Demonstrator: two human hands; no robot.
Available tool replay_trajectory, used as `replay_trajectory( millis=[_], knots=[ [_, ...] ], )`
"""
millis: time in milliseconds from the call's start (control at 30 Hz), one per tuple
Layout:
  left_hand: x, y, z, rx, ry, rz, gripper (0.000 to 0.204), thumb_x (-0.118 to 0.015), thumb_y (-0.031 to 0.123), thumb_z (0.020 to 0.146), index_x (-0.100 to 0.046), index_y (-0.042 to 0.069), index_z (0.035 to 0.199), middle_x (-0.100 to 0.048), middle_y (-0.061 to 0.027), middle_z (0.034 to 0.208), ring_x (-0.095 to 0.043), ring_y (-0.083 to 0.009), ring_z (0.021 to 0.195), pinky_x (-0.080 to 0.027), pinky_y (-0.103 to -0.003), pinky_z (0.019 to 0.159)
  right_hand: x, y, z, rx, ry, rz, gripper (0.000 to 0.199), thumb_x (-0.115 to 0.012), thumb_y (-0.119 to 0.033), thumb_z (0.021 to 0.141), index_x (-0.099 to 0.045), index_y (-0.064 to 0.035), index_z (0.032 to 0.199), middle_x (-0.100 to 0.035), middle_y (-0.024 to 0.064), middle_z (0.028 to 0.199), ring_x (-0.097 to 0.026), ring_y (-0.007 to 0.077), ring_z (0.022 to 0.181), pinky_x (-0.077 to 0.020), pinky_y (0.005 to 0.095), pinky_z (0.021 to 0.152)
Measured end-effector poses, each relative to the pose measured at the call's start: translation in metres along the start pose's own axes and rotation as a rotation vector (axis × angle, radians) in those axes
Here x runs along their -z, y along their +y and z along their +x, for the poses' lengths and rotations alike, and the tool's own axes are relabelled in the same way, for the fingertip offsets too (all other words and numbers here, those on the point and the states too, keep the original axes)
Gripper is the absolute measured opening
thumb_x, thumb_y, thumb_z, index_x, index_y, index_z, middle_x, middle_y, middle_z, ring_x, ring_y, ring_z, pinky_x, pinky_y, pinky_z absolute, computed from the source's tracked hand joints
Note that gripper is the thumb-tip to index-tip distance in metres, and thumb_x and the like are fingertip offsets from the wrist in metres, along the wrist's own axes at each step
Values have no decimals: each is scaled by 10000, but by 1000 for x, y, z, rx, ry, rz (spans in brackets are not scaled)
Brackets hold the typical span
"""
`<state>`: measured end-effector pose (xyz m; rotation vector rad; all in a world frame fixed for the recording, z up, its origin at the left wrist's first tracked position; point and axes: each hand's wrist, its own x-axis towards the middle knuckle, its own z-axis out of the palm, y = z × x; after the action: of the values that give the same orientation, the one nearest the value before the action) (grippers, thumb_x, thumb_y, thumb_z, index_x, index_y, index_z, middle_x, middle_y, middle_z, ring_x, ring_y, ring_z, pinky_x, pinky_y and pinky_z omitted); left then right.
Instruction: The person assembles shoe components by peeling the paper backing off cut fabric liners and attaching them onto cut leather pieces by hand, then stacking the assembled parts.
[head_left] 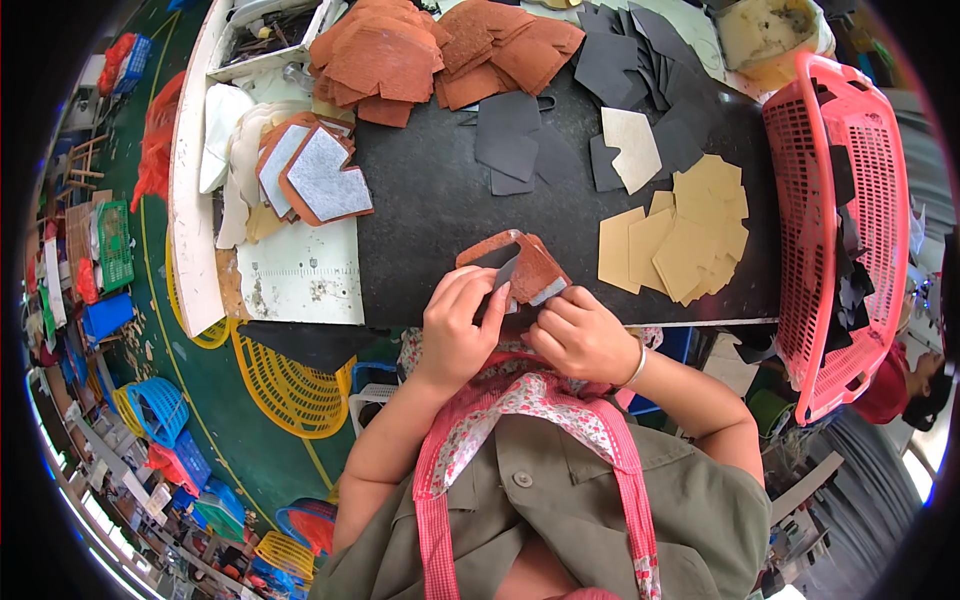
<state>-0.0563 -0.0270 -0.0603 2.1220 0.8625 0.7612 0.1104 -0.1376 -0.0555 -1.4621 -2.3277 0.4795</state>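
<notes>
Above the near edge of the black work surface I hold a brown leather-like piece between both hands. My left hand pinches its left side, where a dark grey flap is folded up against it. My right hand has its fingers closed on the lower right corner, beside a small pale grey-blue patch. A curved brown edge stands out past my left fingertips. The fingers hide the lower part of the piece.
Brown pieces, black pieces and tan pieces lie in piles. Grey-faced brown pieces rest at left on a white board. A pink basket with black scraps leans at the right edge. Yellow baskets stand below left.
</notes>
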Motion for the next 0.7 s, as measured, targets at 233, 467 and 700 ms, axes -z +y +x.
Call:
replay_trajectory(
  millis=[233, 467, 700],
  knots=[
    [11, -4, -4, 287, -45, -245, 111, -578, 79, 906, -564, -31, 910, -547, -78, 727, -457, -100, 565, -391, -270, 506, 0, 4, 30, 86, 181, -29, 199, -710, -148, 695, -531, -67, 722, -535, 67, 745, -580, 273, 960, -433, 441, 825],
    [8, -2, -4, 228, -6, -208, 150, -583, 85, 901, -570, -49, 967, -592, -131, 785, -568, -169, 621, -450, -302, 564, 0, 0, 34, 44, 230, -64, 180, -625, -196, 694, -503, -65, 669, -541, 91, 745, -558, 287, 961, -424, 480, 867],
    [3, -2, -3, 3, -62, -94, 162, -665, 91, 805, -620, -12, 921, -620, -172, 953, -611, -358, 885, -491, -423, 787, 21, 11, 17, -95, 304, -103, 203, -699, -184, 672, -527, -85, 715, -483, 42, 656, -523, 219, 572, -448, 379, 550]
  ],
)
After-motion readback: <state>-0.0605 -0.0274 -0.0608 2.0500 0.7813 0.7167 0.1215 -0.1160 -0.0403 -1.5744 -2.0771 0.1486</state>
